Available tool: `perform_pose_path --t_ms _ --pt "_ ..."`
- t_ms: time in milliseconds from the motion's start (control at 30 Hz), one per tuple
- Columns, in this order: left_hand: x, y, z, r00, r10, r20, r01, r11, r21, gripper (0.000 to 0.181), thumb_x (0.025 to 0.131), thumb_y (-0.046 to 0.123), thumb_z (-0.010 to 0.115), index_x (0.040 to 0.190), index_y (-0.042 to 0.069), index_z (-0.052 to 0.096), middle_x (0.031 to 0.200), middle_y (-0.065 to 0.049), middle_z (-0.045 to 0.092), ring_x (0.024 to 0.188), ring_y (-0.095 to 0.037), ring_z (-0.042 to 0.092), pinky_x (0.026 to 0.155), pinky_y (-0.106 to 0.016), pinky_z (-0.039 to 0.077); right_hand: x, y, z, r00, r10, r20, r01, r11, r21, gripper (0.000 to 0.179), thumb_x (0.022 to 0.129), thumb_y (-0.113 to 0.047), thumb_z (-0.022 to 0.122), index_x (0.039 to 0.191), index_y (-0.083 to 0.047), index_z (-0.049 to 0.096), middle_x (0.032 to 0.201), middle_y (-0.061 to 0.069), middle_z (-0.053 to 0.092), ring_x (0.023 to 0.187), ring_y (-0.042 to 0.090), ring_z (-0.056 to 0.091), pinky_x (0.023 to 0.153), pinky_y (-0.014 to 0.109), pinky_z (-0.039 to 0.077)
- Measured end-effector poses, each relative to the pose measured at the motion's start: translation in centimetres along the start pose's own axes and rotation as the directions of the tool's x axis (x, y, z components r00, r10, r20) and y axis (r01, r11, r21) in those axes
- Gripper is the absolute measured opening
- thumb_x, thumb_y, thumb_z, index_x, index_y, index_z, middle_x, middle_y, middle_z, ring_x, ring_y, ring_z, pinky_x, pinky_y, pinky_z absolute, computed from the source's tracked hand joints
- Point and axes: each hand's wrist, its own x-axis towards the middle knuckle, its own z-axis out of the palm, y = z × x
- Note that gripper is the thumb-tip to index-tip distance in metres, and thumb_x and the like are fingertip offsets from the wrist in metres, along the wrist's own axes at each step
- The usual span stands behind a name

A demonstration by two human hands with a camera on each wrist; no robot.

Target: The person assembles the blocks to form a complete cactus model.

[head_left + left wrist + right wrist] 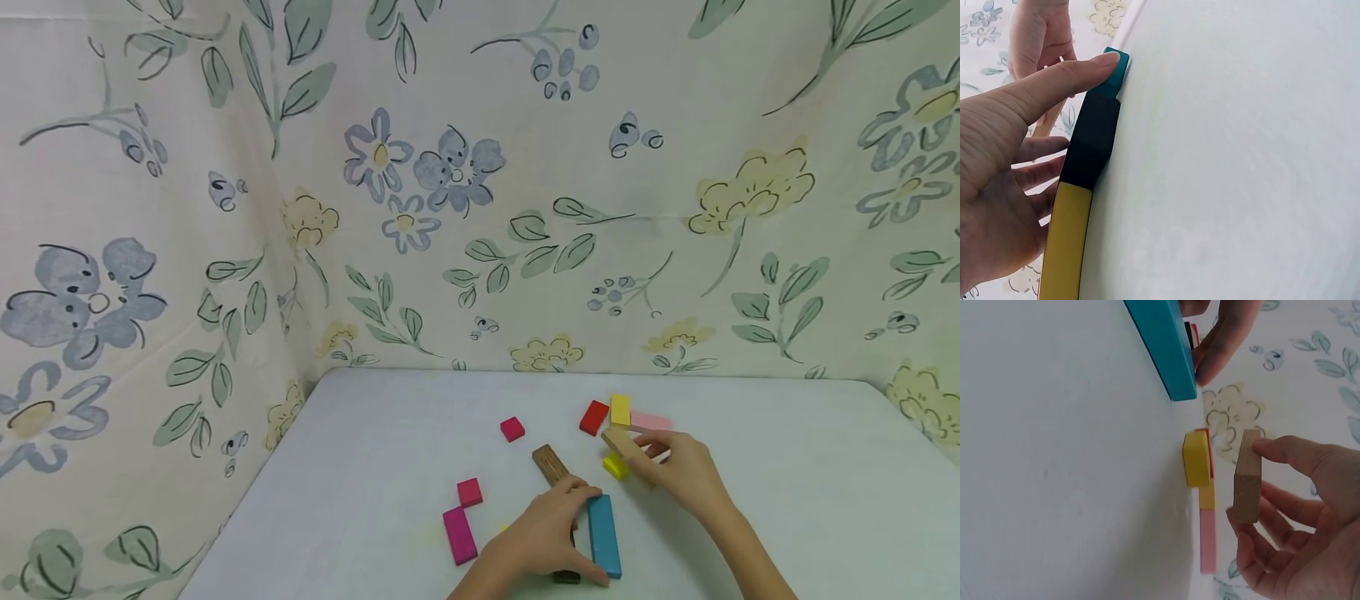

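Observation:
My left hand (543, 533) spans a long blue block (604, 537), thumb at its near end and fingertips at its far end. In the left wrist view that thumb presses the end of the blue block (1116, 69). A dark brown block (567, 575) lies beside it, mostly hidden under the hand, and a brown wooden block (551, 464) extends past the fingers. With thumb and fingers my right hand (682, 471) pinches a light wooden block (630, 446), held above the table in the right wrist view (1249, 478). Right below it lies a small yellow block (615, 466).
Behind the right hand, a red block (594, 418), a yellow block (620, 411) and a pink block (651, 421) lie close together. Farther left are a crimson cube (512, 429), another crimson piece (469, 492) and a magenta block (461, 536). Floral cloth (480, 183) hangs behind the white table (360, 483).

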Motion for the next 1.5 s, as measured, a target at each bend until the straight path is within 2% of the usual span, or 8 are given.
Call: perform_pose_path --t_ms 233,367,533,633,833,1033,1233,1500 --pt "-0.6 -0.9 -0.4 1.000 0.028 0.004 -0.028 1.000 0.010 0.082 0.081 0.042 0.092 0.152 0.024 0.054 0.144 0.010 0.052 0.120 0.000 0.051 0.102 -0.028 0.055 -0.2 -1.3 1.2 1.000 -0.023 -0.021 0.025 0.998 0.061 0.038 0.091 -0.023 0.082 0.115 0.005 0.074 0.104 0.015 0.074 0.076 0.019 0.062 0.060 0.029 0.053" --pt "-1.0 -1.3 -0.7 0.999 0.036 0.010 -0.036 0.999 0.005 0.082 0.081 0.041 0.092 0.152 0.024 0.054 0.146 0.009 0.051 0.120 0.000 0.051 0.103 -0.028 0.054 -0.2 -1.9 1.7 1.000 -0.019 -0.019 0.020 0.996 0.083 0.039 0.092 -0.023 0.082 0.116 0.005 0.073 0.109 0.018 0.075 0.079 0.019 0.062 0.061 0.030 0.054" --pt "-1.3 -1.7 -0.9 0.999 0.037 0.018 -0.036 0.999 -0.026 0.082 0.082 0.040 0.092 0.152 0.024 0.053 0.146 0.009 0.050 0.119 0.001 0.049 0.102 -0.026 0.053 -0.1 -2.2 2.4 0.999 -0.034 -0.037 0.038 0.995 0.097 0.035 0.091 -0.020 0.081 0.112 0.006 0.074 0.106 0.019 0.076 0.086 0.024 0.065 0.063 0.030 0.055" --pt "-1.6 -1.9 -1.0 0.999 0.028 0.019 -0.027 0.998 -0.056 0.081 0.082 0.038 0.092 0.152 0.024 0.054 0.147 0.008 0.050 0.111 0.003 0.050 0.099 -0.023 0.053 -0.1 -2.5 2.8 0.998 -0.038 -0.043 0.043 0.994 0.102 0.033 0.090 -0.018 0.081 0.110 0.007 0.074 0.104 0.020 0.076 0.091 0.027 0.065 0.065 0.030 0.056" --pt "-2.1 -2.3 -1.2 1.000 0.018 0.013 -0.016 0.993 -0.115 0.081 0.081 0.034 0.094 0.151 0.021 0.055 0.142 0.008 0.050 0.094 0.006 0.050 0.087 -0.016 0.052 0.2 -3.0 3.6 0.998 -0.026 -0.054 0.031 0.995 0.091 0.034 0.089 -0.018 0.082 0.109 0.007 0.073 0.102 0.019 0.076 0.087 0.025 0.062 0.065 0.030 0.053" --pt "-2.4 -2.4 -1.4 1.000 0.013 0.004 -0.012 0.994 -0.111 0.081 0.080 0.034 0.094 0.150 0.021 0.055 0.138 0.011 0.050 0.101 0.006 0.048 0.091 -0.017 0.052 0.5 -3.3 4.4 0.998 0.001 -0.060 0.004 0.997 0.082 0.033 0.089 -0.018 0.082 0.108 0.008 0.072 0.098 0.016 0.076 0.086 0.025 0.064 0.065 0.032 0.057" --pt "-2.4 -2.3 -1.4 1.000 0.021 -0.002 -0.021 0.996 -0.092 0.083 0.080 0.036 0.094 0.151 0.020 0.055 0.141 0.010 0.050 0.103 0.006 0.048 0.093 -0.019 0.052 0.7 -3.8 5.1 0.997 0.044 -0.058 -0.039 0.996 0.079 0.037 0.088 -0.019 0.082 0.109 0.009 0.071 0.101 0.019 0.075 0.086 0.026 0.066 0.068 0.036 0.060" --pt "-2.3 -2.2 -1.4 1.000 0.021 0.007 -0.020 0.995 -0.094 0.083 0.081 0.037 0.093 0.153 0.020 0.053 0.143 0.009 0.050 0.104 0.005 0.048 0.095 -0.018 0.052 0.5 -4.2 6.2 0.998 0.052 -0.044 -0.049 0.996 0.073 0.037 0.088 -0.023 0.082 0.106 0.008 0.072 0.093 0.015 0.076 0.078 0.021 0.066 0.068 0.037 0.062"
